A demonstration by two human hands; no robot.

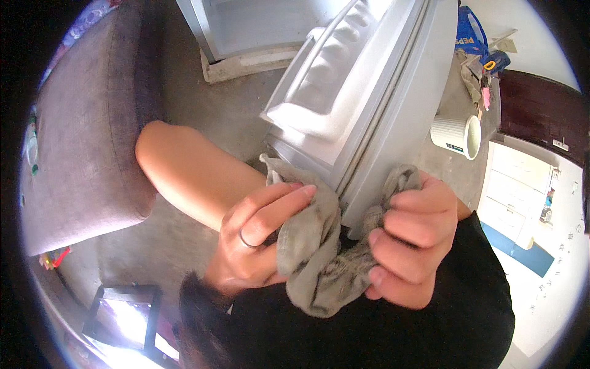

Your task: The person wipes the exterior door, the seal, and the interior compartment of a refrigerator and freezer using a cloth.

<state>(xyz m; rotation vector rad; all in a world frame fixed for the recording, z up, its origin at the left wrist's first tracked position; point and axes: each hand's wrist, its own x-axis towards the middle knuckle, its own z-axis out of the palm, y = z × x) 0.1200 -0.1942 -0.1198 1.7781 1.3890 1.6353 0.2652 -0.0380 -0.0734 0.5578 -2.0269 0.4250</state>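
A rumpled grey-green cloth point(316, 252) hangs in a twisted loop between my two hands, close in front of my body. My left hand point(255, 237), with a ring on one finger, is closed around the cloth's left part. The cloth's other end is bunched inside my right hand point(415, 243), whose fingers curl over it. Just beyond the hands stands the opened grey fridge door point(399, 117). On its inner side is a white door shelf point(332, 92) with round hollows. The fridge cabinet point(258, 31) is partly visible at the top, with a pale interior.
A grey upholstered sofa point(98, 135) stands at the left. My bare knee point(178, 157) reaches between it and the fridge door. At the right, a white ribbed bin point(452, 135) lies tipped on the grey floor point(209, 117). Behind it is a blue bag point(470, 31).
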